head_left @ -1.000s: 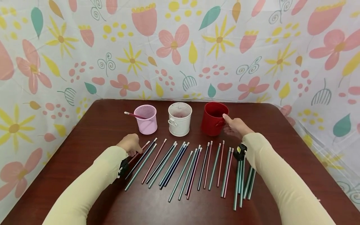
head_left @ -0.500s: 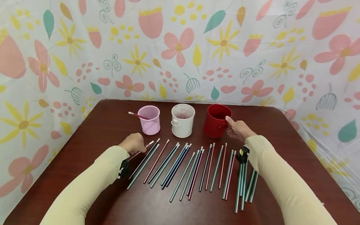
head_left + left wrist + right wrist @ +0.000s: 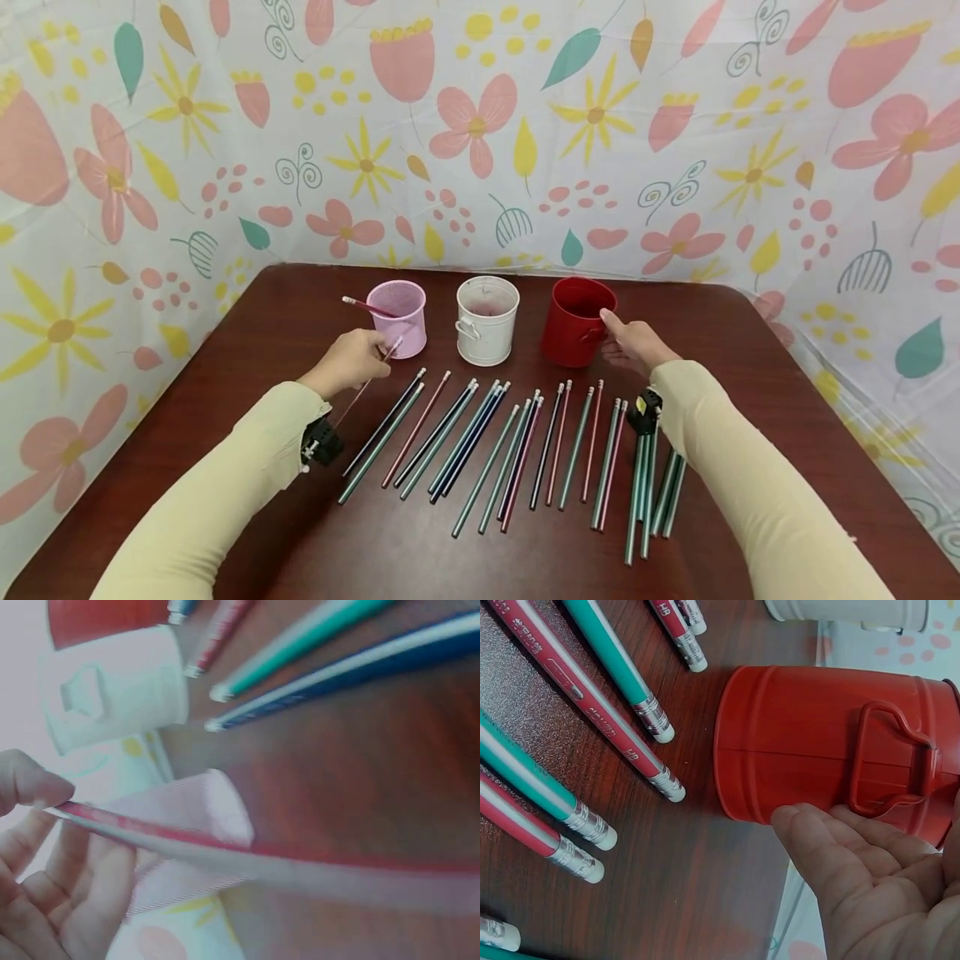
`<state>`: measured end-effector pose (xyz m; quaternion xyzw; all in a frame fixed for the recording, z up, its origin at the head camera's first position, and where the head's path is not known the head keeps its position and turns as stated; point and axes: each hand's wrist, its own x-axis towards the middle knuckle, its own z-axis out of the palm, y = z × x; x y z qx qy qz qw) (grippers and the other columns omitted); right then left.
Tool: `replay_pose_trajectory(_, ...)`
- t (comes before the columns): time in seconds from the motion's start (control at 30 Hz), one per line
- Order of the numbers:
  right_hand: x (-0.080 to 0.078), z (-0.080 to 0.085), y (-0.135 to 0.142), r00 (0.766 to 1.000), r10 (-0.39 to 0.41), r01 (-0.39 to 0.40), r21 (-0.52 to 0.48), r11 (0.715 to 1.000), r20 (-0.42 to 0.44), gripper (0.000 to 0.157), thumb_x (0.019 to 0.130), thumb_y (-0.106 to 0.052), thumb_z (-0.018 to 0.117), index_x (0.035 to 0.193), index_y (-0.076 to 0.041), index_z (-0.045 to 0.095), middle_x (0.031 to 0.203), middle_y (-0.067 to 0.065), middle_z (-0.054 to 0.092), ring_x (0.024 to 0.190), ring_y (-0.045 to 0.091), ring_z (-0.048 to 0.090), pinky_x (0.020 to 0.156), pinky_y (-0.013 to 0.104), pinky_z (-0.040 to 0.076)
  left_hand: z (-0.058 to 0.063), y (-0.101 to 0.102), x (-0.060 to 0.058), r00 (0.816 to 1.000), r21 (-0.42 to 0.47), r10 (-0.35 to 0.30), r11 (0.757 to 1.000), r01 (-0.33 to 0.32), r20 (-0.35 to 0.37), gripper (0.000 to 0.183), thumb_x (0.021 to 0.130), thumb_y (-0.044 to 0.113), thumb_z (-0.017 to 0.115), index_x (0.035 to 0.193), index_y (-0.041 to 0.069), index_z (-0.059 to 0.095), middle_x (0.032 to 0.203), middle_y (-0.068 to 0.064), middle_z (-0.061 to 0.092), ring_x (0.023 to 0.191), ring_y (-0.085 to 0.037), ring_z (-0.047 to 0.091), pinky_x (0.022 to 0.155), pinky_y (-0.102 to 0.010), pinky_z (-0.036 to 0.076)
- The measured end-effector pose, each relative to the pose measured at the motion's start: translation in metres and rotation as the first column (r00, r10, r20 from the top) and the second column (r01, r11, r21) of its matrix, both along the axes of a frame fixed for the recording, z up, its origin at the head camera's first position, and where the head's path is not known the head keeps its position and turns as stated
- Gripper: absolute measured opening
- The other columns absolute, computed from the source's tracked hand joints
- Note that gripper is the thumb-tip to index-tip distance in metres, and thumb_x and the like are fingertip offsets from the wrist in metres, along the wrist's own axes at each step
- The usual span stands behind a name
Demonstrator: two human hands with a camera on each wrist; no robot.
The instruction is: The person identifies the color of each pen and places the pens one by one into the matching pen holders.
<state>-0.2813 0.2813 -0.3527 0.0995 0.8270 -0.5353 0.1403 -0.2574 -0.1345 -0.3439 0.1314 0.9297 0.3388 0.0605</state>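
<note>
In the head view my left hand (image 3: 350, 360) is raised off the table beside the pink mesh pencil cup (image 3: 397, 333). Thumb and fingers pinch a red pencil (image 3: 187, 838) near its eraser end, its shaft slanting down toward me. Another red pencil (image 3: 367, 307) leans in the pink cup, eraser end out over the left rim. On the right, my right hand (image 3: 636, 343) holds the red bucket (image 3: 810, 742), thumb at the rim and fingers against the side below its wire handle. A white bucket (image 3: 487, 329) stands between the two containers.
A long row of red, green and dark blue pencils (image 3: 476, 454) lies across the brown table (image 3: 375, 550), eraser ends toward the containers. Several green pencils (image 3: 647, 500) lie under the right wrist. A flowered cloth (image 3: 480, 125) hangs behind the table.
My left hand has lifted the red pencil off the table at the left end of the row and raised it toward the pink cup. The right hand stays at the red bucket.
</note>
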Motion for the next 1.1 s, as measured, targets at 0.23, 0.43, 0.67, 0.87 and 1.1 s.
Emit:
replay_pose_trajectory(0.23,0.000,0.000,0.002,1.000,0.009,-0.009,-0.002,1.000,-0.005,0.074,0.101,-0.050,0.030,0.134,0.017,0.032,0.131,0.034,0.041,0.118,0.042,0.047,0.102,0.044,0.041,0.027,0.010,0.005,0.987,0.298,0.110,0.952,-0.070,-0.117,0.035,0.079,-0.004,0.059,0.114,-0.005,0.066,0.083,-0.015,0.067,0.058,-0.005,0.057,0.053,-0.029,0.055)
replay_pose_trajectory(0.43,0.001,0.001,0.001,1.000,0.011,-0.011,0.007,1.000,-0.004,0.075,0.100,-0.052,0.031,0.134,0.015,0.034,0.130,0.033,0.042,0.119,0.042,0.047,0.101,0.043,0.042,0.044,0.022,0.007,0.934,0.730,0.336,0.668,-0.143,-0.124,0.037,0.082,-0.013,0.058,0.119,-0.011,0.061,0.075,-0.002,0.059,0.063,0.000,0.055,0.056,-0.020,0.054)
replay_pose_trajectory(0.67,0.001,0.001,0.000,1.000,0.009,-0.009,0.008,1.000,-0.001,0.075,0.101,-0.049,0.030,0.137,0.017,0.030,0.133,0.035,0.041,0.122,0.044,0.046,0.102,0.044,0.041,0.062,0.028,0.004,0.839,0.908,0.501,0.419,-0.020,-0.213,0.035,0.084,-0.014,0.058,0.118,-0.010,0.062,0.073,0.002,0.054,0.063,-0.005,0.054,0.060,-0.018,0.053)
replay_pose_trajectory(0.87,0.001,0.001,0.002,1.000,0.017,-0.017,0.005,1.000,-0.002,0.079,0.100,-0.052,0.029,0.139,0.017,0.028,0.136,0.036,0.039,0.123,0.044,0.044,0.103,0.044,0.040,0.069,0.032,-0.002,0.805,0.943,0.561,0.332,-0.002,-0.195,0.017,0.083,-0.012,0.061,0.095,-0.002,0.068,0.071,0.000,0.056,0.064,-0.008,0.056,0.065,-0.023,0.056)
replay_pose_trajectory(1.1,0.001,0.001,0.001,1.000,0.028,-0.028,-0.004,1.000,-0.005,0.080,0.100,-0.052,0.030,0.140,0.017,0.027,0.136,0.037,0.039,0.125,0.045,0.043,0.103,0.045,0.039,0.059,0.034,-0.011,0.772,0.932,0.600,0.362,-0.029,-0.209,0.011,0.081,-0.015,0.062,0.090,-0.010,0.066,0.080,0.001,0.057,0.062,-0.004,0.057,0.060,-0.018,0.053)
